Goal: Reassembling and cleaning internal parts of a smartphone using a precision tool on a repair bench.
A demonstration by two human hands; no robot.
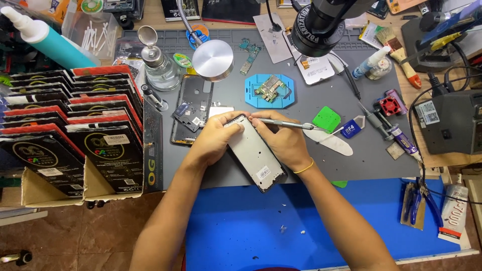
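Two hands met over one phone frame (255,154), a silvery mid-frame lying at a slant near the middle of the picture, where the grey mat (351,165) gave way to the blue mat (326,216) on the surface. The left hand (213,138) was clamped on the frame's upper left edge, thumb on its top corner. The right hand (281,140) gripped the frame's right edge and pinched one slim metal screwdriver (288,123) between its fingers, the shaft lying nearly flat and running off to the right.

The step in hand looked like work at the frame's top end, with the tool held ready rather than set on a screw. Bringing the tip to bear would seem to call for a steady left grip and a turned wrist on the right.

One dark phone back housing (190,108) lay just up-left of the left hand. One blue board holder (269,90) with a circuit board in it sat above the hands, and one loose board (249,55) lay further up. One green square pad (327,119) and one white pry pick (331,142) lay to the right. One round silver lamp head (213,60) hung at upper centre, one black microscope barrel (321,25) beside it. Boxed stock stood in two cardboard trays (75,165) at left. One blue-handled pair of pliers (415,200) lay at lower right.
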